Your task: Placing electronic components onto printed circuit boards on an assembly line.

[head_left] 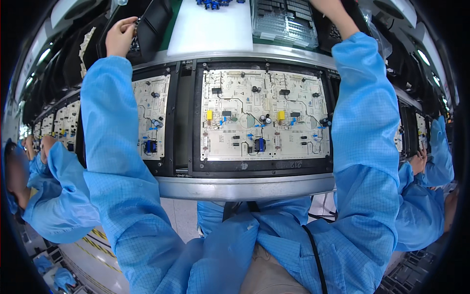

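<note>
The pale circuit board lies between the forearms, nearer the body than either hand — probably light and stiff, its standing components fragile, so best taken by the bare edges. It's flat in a black frame, dotted yellow, blue and black. The hands are well apart: the left hand, fingers curled at a black bin of small parts — whether pinching one, I can't tell; the right hand's fingertips are out of sight.
</note>
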A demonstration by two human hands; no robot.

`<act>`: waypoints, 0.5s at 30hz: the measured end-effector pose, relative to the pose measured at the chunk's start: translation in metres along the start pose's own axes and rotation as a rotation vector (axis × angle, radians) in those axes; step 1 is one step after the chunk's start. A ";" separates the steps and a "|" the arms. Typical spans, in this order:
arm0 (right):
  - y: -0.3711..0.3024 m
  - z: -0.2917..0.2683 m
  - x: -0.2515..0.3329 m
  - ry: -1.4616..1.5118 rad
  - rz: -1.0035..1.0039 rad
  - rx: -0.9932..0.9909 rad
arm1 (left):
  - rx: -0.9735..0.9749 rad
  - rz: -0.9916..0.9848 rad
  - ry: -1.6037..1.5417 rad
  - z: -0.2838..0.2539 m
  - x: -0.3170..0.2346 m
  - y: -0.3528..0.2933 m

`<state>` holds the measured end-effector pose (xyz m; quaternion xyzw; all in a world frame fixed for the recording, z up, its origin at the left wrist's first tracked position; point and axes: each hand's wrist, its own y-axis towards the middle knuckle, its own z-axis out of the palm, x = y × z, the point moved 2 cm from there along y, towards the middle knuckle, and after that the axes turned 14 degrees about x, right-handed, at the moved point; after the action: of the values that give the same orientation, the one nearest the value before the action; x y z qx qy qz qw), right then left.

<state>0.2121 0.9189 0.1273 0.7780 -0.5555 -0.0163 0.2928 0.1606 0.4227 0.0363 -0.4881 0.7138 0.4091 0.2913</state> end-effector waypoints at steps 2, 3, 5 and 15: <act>-0.004 -0.028 -0.055 -0.268 0.030 -0.218 | -0.035 0.015 -0.143 0.013 -0.027 -0.001; -0.008 -0.039 -0.080 -0.294 0.081 -0.265 | -0.026 0.048 -0.234 0.013 -0.035 -0.005; -0.024 -0.036 -0.116 -0.210 0.081 -0.275 | -0.059 0.064 -0.137 0.004 -0.042 -0.015; -0.066 -0.003 -0.148 -0.194 0.306 0.400 | 0.023 0.012 -0.088 0.022 -0.113 -0.079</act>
<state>0.2134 1.0631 0.0536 0.7223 -0.6843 0.0634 0.0779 0.2750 0.4788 0.0939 -0.4620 0.7081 0.4234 0.3254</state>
